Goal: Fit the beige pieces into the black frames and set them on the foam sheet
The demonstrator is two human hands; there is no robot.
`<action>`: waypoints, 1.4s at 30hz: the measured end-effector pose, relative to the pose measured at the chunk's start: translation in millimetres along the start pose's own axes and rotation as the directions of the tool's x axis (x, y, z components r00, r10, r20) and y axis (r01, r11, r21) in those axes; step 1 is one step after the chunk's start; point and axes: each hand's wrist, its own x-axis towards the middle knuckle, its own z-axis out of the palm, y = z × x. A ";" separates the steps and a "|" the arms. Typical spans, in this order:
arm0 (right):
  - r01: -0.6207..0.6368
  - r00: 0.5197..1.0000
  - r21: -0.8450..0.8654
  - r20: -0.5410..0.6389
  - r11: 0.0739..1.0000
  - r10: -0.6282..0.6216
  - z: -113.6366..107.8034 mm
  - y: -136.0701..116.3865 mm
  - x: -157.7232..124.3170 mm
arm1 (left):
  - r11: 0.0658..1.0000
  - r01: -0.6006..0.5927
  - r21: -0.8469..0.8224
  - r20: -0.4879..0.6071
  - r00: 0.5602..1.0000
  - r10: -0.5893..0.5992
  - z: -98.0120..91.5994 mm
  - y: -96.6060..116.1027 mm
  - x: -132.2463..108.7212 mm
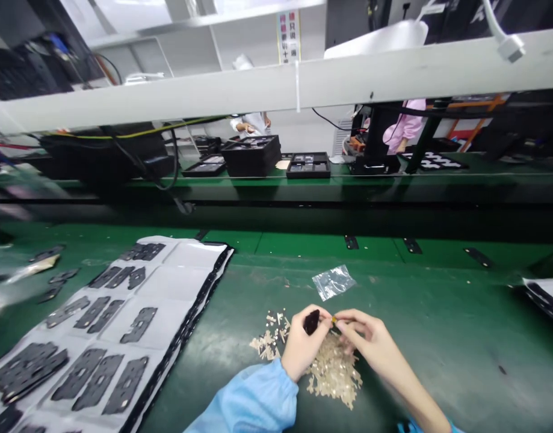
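My left hand [305, 340], in a blue sleeve, is closed around a small black part [311, 322]. The fingertips of my right hand [364, 337] pinch a tiny yellowish piece [334, 320] that touches the left fingertips too. Beneath both hands lies a pile of small beige pieces [334, 370]. Just left of it is a smaller scatter of beige and dark bits [271, 340]. A clear plastic bag [334, 282] rests on the green table beyond the hands.
On the left, a white sheet [179, 279] carries rows of black flat parts [93, 379]. Several black pieces [412, 245] lie along the table's back strip. Behind are black trays [308, 165], a white beam [258, 87] and two people. Another stack edge [549, 300] stands far right.
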 end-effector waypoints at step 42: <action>0.141 0.970 0.208 -0.223 0.968 -0.094 -5.3 -12.6 -4.7 | 0.958 -0.127 0.259 -0.032 0.990 0.139 -10.3 17.5 -1.5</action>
